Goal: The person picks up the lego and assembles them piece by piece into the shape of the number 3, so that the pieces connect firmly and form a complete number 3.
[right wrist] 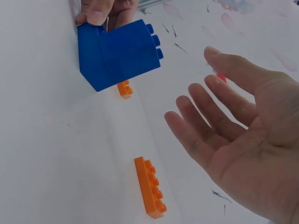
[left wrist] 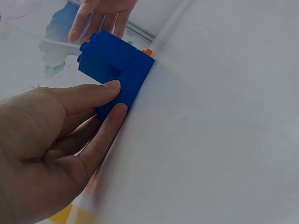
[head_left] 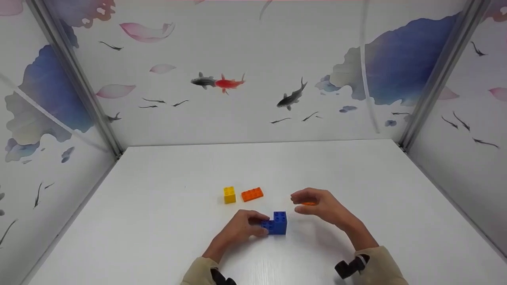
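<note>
Two joined blue toy building bricks (head_left: 280, 223) stand on the white table, a taller block on the right end of a lower one. My left hand (head_left: 242, 226) pinches the lower left end between thumb and fingers, as the left wrist view also shows on the blue bricks (left wrist: 117, 60). To their right, my right hand (head_left: 323, 205) hovers with fingers spread and nothing in its grasp. Beneath it lies an orange brick (head_left: 309, 204), partly hidden by the hand in the head view; the right wrist view shows this long orange brick (right wrist: 148, 191) with its row of studs.
Beyond my left hand sit a yellow brick (head_left: 229, 195) and another orange brick (head_left: 252, 194), side by side. White panels painted with fish and petals enclose the white table (head_left: 158, 174) at the back and both sides.
</note>
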The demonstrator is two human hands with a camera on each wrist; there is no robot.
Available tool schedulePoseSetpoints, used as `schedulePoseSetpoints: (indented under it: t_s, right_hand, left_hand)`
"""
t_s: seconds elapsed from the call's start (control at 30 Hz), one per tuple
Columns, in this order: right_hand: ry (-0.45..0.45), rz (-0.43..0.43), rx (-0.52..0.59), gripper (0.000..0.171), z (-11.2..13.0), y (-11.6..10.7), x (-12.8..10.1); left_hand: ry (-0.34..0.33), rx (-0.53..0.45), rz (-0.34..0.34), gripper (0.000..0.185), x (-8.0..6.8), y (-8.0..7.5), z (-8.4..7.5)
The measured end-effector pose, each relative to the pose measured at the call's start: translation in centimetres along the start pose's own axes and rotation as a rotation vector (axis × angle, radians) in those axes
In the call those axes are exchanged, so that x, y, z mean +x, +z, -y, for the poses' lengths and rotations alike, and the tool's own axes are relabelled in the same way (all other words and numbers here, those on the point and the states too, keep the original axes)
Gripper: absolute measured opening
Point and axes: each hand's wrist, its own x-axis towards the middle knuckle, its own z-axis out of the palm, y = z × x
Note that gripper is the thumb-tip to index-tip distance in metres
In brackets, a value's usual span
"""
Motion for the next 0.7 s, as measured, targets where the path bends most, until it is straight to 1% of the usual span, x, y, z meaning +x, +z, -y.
schedulePoseSetpoints:
  t_s: [0.1,0.23,0.47,0.7]
  right_hand:
    - [0.009,-0.024,0.006,0.052,0.1,-0.31,-0.15]
    - [0.004,-0.04,0.016,0.048,0.22,-0.54,-0.31]
    - [-0.011,-0.033,0.019,0.048,0.32,-0.25,-0.25]
    - [-0.014,-0.027,0.038,0.054,0.5,0.08,-0.13]
  left_hand:
    - [-0.001,0.005,0.001,0.034,0.04,0.03,0.07]
    - [0.001,0.003,0.004,0.035,0.04,0.0,0.09]
    - [0.011,0.004,0.006,0.034,0.07,-0.03,0.18]
    - [0.009,-0.001,-0.003,0.033,0.06,0.06,0.18]
